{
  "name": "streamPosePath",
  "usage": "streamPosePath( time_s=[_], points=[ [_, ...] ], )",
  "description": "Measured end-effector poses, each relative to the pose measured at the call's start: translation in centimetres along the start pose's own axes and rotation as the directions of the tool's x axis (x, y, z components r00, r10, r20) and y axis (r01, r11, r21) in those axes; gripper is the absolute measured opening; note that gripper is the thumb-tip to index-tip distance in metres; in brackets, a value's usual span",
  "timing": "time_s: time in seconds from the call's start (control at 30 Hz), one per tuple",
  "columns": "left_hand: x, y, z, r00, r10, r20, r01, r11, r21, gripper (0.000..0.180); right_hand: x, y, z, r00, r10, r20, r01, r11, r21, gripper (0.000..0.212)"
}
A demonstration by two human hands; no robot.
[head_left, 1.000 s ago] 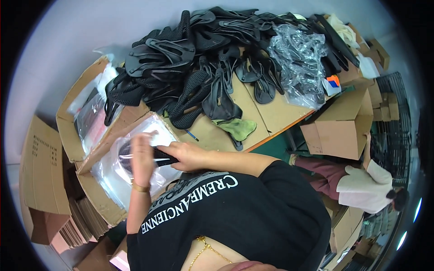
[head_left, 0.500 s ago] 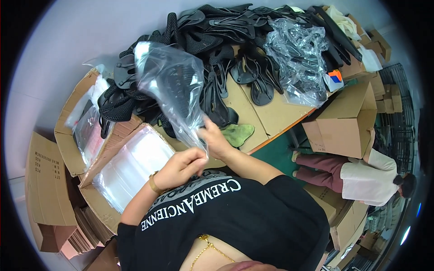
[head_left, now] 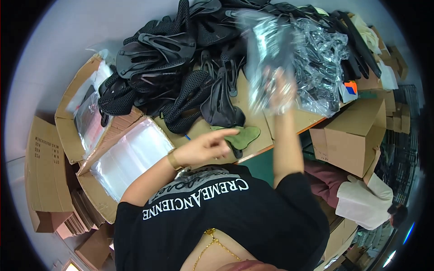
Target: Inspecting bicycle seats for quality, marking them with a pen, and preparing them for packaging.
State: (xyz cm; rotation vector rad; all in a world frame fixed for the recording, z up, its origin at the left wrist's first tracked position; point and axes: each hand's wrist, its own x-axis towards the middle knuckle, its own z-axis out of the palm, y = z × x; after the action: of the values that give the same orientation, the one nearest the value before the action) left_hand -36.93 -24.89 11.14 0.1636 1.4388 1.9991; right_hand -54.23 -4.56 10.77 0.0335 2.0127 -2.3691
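Observation:
My right hand (head_left: 281,92), blurred by motion, grips a clear plastic bag (head_left: 264,49) with a black bicycle saddle dimly visible inside. The bag is over the right part of the table, beside a heap of bagged saddles (head_left: 318,63). Close to my body, my left hand (head_left: 203,148) holds nothing; its index finger points right and the others are partly curled. Just beyond that fingertip lies a green cloth (head_left: 247,137). Loose black saddles (head_left: 221,104), some with a honeycomb surface, are piled across the back and left of the table.
An open carton of flat clear bags (head_left: 131,158) is at my left, beside another carton (head_left: 68,122) holding plastic-wrapped items. An orange and blue object (head_left: 350,87) sits near the table's right edge. Beyond it, a person (head_left: 366,198) handles a large cardboard box (head_left: 346,140).
My right hand has carried the bagged saddle away from me and to the right, toward the bagged heap. My left hand has let go of the bag and moved slightly right.

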Motion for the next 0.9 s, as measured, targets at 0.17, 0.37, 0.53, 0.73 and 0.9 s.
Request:
streamPosePath(
  time_s=[0.17,0.37,0.53,0.73,0.9],
  points=[
    [-4.9,-4.7,-3.5,0.905,-0.139,-0.401,0.098,0.988,-0.12,0.028,7.8,2.0,-2.6,1.0,-0.016,-0.005,0.016,0.994,-0.111,0.032],
    [-9.6,-8.8,-3.3,0.722,-0.281,-0.633,-0.04,0.895,-0.443,0.02,0.3,11.5,1.8,0.857,0.403,0.321,0.157,0.39,-0.907,0.075],
    [-9.7,-8.6,-2.4,0.741,-0.321,-0.59,-0.035,0.858,-0.512,0.027,-2.1,13.1,1.2,0.861,0.381,0.338,0.059,0.585,-0.809,0.063],
    [-8.5,-6.9,-3.3,0.921,-0.261,-0.29,-0.045,0.667,-0.743,0.046,-9.9,2.8,6.1,0.46,-0.184,0.869,0.67,0.714,-0.203,0.046],
    [-9.9,-7.1,-4.9,0.865,0.114,-0.488,-0.433,0.659,-0.614,0.041,-14.2,4.5,7.4,0.758,-0.037,0.651,0.22,0.954,-0.202,0.057]
  ],
)
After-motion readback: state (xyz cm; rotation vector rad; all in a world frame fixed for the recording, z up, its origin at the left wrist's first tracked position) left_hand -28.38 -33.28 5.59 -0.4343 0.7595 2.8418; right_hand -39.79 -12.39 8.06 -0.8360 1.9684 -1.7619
